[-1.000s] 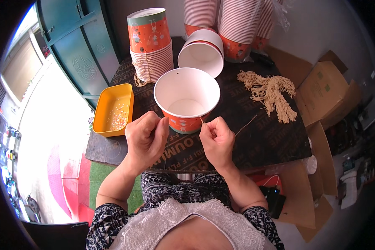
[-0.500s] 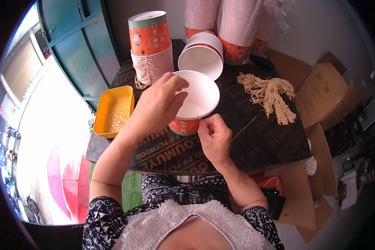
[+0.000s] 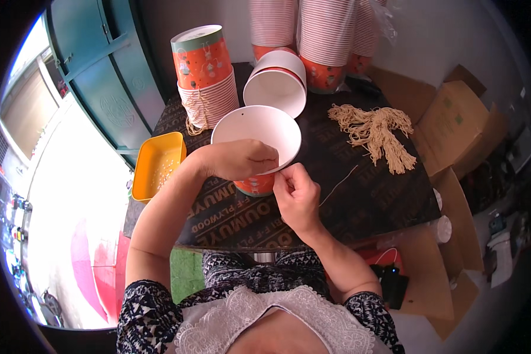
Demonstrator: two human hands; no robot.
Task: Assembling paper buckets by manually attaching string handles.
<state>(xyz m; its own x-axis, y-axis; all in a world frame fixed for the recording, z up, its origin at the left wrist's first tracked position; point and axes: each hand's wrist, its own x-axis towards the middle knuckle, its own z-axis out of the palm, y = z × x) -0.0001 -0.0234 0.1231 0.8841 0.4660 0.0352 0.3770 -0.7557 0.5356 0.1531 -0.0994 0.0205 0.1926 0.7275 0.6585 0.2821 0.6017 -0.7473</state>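
Note:
A white-lined paper bucket with an orange printed outside stands upright before me, a small hole near its far rim. My left hand reaches over the near rim, its bent fingers together inside by the near-right wall; whatever they pinch is hidden. Just outside that same stretch of rim, my right hand is closed in a pinch on a thin beige string. The string's tail trails from behind this hand onto the table, while its front end is hidden between the hands.
Left stands a yellow tray holding small pale bits, near upside-down stacked buckets with string on them. Behind lie tipped buckets and bagged stacks. A bundle of beige strings lies right on the dark table; cardboard boxes stand beyond.
My left hand has come down from the bucket's far-left rim to inside its near-right wall. The right hand stays pinched at the near rim. The view has shifted slightly.

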